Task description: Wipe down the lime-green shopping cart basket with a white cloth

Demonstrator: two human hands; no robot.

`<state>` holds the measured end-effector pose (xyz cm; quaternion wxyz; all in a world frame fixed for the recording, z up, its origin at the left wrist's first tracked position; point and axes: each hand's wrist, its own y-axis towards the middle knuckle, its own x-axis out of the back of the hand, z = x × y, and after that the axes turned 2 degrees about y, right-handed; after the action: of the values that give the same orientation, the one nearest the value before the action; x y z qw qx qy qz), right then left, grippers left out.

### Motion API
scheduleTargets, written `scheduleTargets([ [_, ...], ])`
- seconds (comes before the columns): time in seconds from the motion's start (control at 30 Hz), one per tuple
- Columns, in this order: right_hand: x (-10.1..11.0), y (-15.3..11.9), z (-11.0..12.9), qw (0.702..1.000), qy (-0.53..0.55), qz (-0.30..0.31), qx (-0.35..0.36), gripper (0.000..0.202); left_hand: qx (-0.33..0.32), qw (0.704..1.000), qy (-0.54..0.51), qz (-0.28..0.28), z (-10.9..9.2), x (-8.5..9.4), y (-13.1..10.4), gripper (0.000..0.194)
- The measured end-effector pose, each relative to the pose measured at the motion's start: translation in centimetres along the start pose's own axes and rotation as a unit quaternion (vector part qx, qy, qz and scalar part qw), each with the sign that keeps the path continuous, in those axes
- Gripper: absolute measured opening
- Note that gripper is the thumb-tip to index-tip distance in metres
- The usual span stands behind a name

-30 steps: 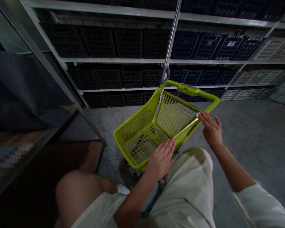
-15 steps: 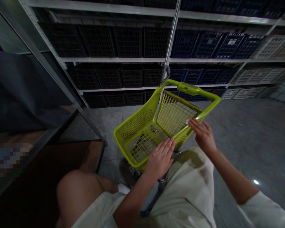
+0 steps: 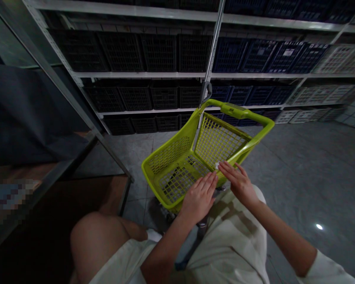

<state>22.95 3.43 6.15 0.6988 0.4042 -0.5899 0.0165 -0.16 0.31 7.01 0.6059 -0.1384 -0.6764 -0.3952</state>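
Observation:
A yellow-green plastic shopping cart (image 3: 174,165) with lattice sides stands tilted in view before my knees, its basket holding nothing I can see. My left hand (image 3: 198,197) lies over the near rim, fingers together along it and thumb on the outer side. Close beside its fingertips, my right hand (image 3: 236,179) presses a small white wipe (image 3: 217,165) against the same rim. Most of the wipe is hidden under the fingers. The cart's handle (image 3: 239,111) rises beyond my right hand.
White metal shelving (image 3: 142,74) carries several black crates (image 3: 159,51), blue crates (image 3: 258,55) and white crates (image 3: 340,57). A metal-framed table with a wooden lower board (image 3: 112,189) stands at the left. Grey tiled floor (image 3: 301,169) extends to the right. A metal pole (image 3: 214,43) rises behind the cart.
My right hand has slid down the near rim with the white wipe, toward my left hand. The left hand and the cart have stayed in place.

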Motion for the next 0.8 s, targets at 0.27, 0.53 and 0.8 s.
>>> scheduleTargets([
  [0.27,2.0,1.9,-10.9,0.976,-0.127,-0.129,-0.123,0.07,0.005,1.0,0.005,-0.001,-0.4,-0.1,0.1,0.072],
  [0.53,-1.4,0.0,2.4,1.0,0.004,-0.023,-0.013,0.084,0.005,1.0,0.006,-0.004,-0.1,-0.5,0.0,0.071],
  [0.8,2.2,1.5,-11.4,0.982,-0.126,-0.111,-0.084,0.07,0.007,1.0,0.002,-0.001,-0.4,-0.2,0.1,0.074],
])
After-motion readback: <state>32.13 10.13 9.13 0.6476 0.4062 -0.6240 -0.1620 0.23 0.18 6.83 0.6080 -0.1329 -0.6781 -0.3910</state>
